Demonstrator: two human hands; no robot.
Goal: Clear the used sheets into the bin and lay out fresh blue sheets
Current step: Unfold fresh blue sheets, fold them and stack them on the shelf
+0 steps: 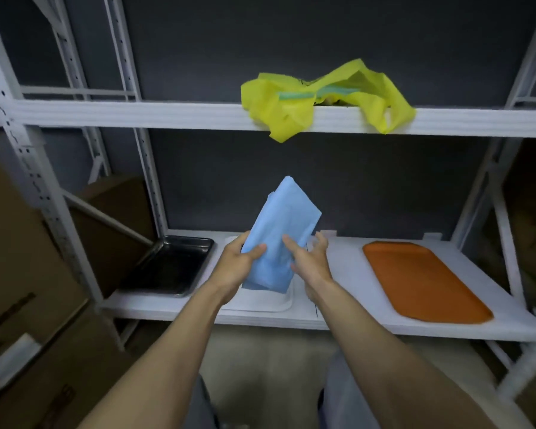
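Head view: two bare forearms reach toward a white rack.
Left hand (235,267): thumb in front and fingers behind, pinching the lower left edge of the folded blue sheet (285,224).
Blue sheet: held up in the air, tilted, its top leaning away from the left hand.
Right hand (310,261): fingers spread and nearly straight, just beside the sheet's right edge; the thumb tip seems to lie on its front, though blur makes that uncertain.
Under both hands: white tray (260,305) on the lower shelf (338,317), partly hidden by the sheet and the left wrist.
Left of the left hand: dark metal tray (174,267); cardboard boxes (28,243) farther out.
Right of the right hand: orange tray (424,280), flat, well apart.
Above the hands: crumpled yellow bag (279,113) hanging over the upper shelf edge.
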